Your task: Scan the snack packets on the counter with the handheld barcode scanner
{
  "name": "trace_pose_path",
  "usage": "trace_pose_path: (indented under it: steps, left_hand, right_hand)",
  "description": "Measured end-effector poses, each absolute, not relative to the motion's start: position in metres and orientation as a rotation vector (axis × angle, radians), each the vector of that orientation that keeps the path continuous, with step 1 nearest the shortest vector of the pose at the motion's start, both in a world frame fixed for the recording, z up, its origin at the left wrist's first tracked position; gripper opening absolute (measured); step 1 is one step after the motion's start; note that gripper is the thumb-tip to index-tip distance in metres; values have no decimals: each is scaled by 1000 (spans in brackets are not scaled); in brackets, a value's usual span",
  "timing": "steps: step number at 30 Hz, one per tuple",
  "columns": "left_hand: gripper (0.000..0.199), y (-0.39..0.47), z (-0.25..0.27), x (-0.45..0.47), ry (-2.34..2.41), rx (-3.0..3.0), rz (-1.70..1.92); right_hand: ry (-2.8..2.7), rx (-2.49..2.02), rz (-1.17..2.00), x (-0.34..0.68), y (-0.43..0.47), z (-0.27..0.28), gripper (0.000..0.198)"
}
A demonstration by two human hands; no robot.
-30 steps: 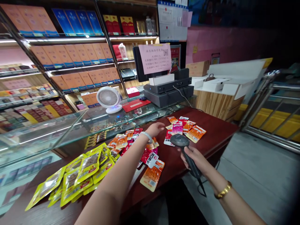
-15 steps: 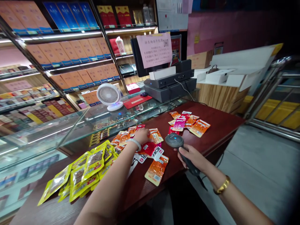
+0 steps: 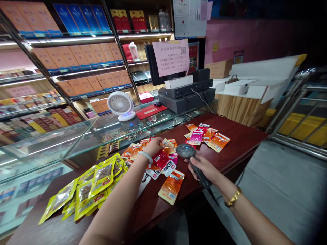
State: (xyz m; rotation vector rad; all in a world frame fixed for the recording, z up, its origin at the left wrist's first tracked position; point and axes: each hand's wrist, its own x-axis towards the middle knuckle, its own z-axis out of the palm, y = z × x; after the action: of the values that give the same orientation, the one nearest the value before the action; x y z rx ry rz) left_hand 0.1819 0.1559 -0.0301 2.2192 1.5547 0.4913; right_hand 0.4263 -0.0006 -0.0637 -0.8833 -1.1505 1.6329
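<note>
My left hand [image 3: 154, 147], with a pale bangle at the wrist, pinches an orange snack packet [image 3: 168, 145] just above a mixed pile. A red packet [image 3: 161, 160] with a white end lies below that hand. In my right hand [image 3: 204, 169] is a dark handheld barcode scanner [image 3: 186, 151], my fingers wrapped round its handle. Its head faces the pinched packet from the right. A single orange packet [image 3: 171, 188] lies nearer the table's front edge. To the left of the pile sit several yellow snack packets [image 3: 95, 183], heaped on each other.
Another group of orange and pink packets [image 3: 196, 136] lies farther back on the dark red table [image 3: 237, 136]. Behind it are a glass display counter [image 3: 102, 132], a white fan [image 3: 120, 103], a monitor [image 3: 153, 64] and a grey cash drawer [image 3: 186, 100]. A metal railing [image 3: 288, 105] stands at right.
My left hand has lifted slightly, raising the orange packet from the pile. The scanner in my right hand has moved a little left, closer to that packet.
</note>
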Motion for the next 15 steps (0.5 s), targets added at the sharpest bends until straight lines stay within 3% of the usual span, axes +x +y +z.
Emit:
trace_pose_path:
  steps: [15]
  left_hand:
    - [22,154,-15,215,1290,2244,582]
  right_hand:
    - [-1060,-814,1595,423,10,-55,49]
